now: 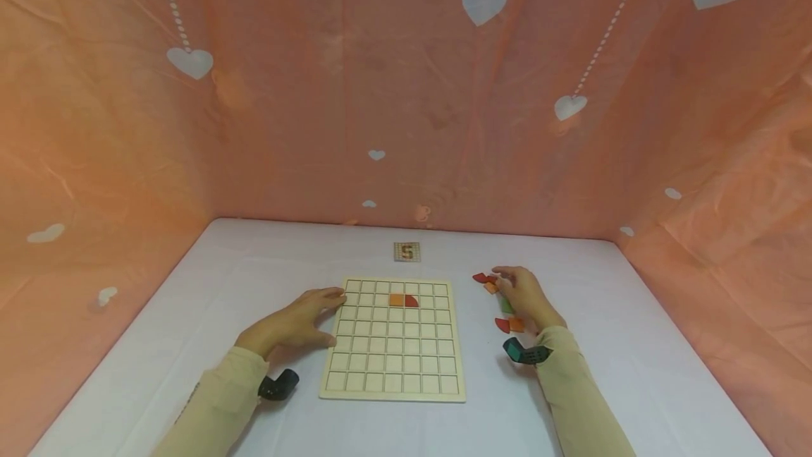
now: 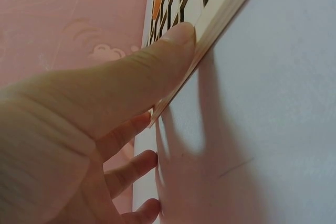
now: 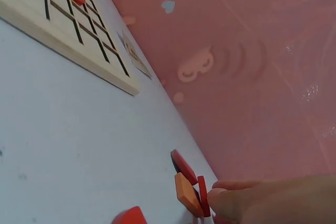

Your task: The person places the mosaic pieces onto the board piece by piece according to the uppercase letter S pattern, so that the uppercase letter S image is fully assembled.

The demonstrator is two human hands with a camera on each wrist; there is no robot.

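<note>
A square wooden grid board [image 1: 371,386] lies on the table, with an orange square tile [image 1: 396,300] and a red quarter-round tile [image 1: 411,300] side by side in its cells. My left hand [image 1: 298,321] rests at the board's left edge, its thumb [image 2: 176,43] on the rim and its fingers loosely spread. Right of the board, my right hand [image 1: 523,295] bends over a small group of tiles. Its thumb and forefinger pinch a thin red tile [image 3: 203,195], tilted on edge. Beside that lie an orange tile [image 3: 187,192] and another red tile [image 3: 182,166].
Behind the board lies a small card [image 1: 407,252] marked with a 5-like shape. Under and near my right hand are a green tile [image 1: 506,305], a red tile [image 1: 502,325] and an orange tile [image 1: 517,325]. A pink curtain [image 1: 406,90] with hearts encloses the white table [image 1: 285,245].
</note>
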